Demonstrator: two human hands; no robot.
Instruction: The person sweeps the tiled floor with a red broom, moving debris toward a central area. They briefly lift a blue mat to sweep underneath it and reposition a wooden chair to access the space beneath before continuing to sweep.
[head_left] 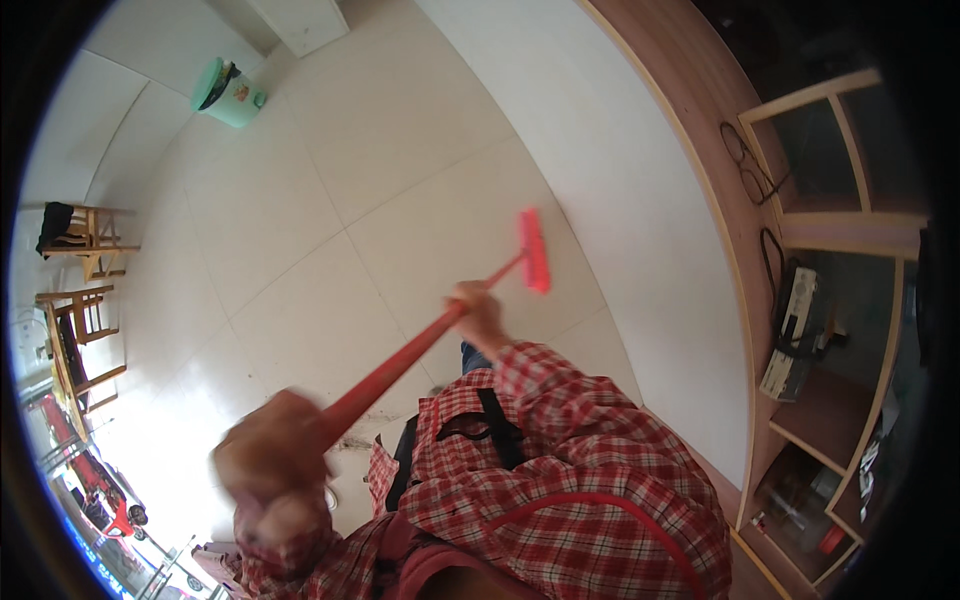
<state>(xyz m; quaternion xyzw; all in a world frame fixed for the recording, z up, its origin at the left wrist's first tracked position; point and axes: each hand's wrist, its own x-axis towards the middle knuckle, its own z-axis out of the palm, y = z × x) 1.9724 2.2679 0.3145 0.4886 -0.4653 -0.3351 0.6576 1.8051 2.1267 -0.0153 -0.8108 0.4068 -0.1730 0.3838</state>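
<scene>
A red broom [388,378] slants across the view, its pinkish-red head [535,250] down on the tiled floor near the base of the white counter. Around the upper end of the stick, my left hand [272,445] is closed, blurred by motion. My right hand [478,315] grips the stick lower down, nearer the head. Dark specks of dirt [355,440] lie on the floor below the stick, partly hidden by my body. Both sleeves are red plaid.
The white counter [610,160] with wooden shelves [830,400] runs along the right. At the far left a mint-green bin [232,98] stands by the wall. Wooden chairs [95,235] line the left side, near a bright opening with a red vehicle [120,520] beyond.
</scene>
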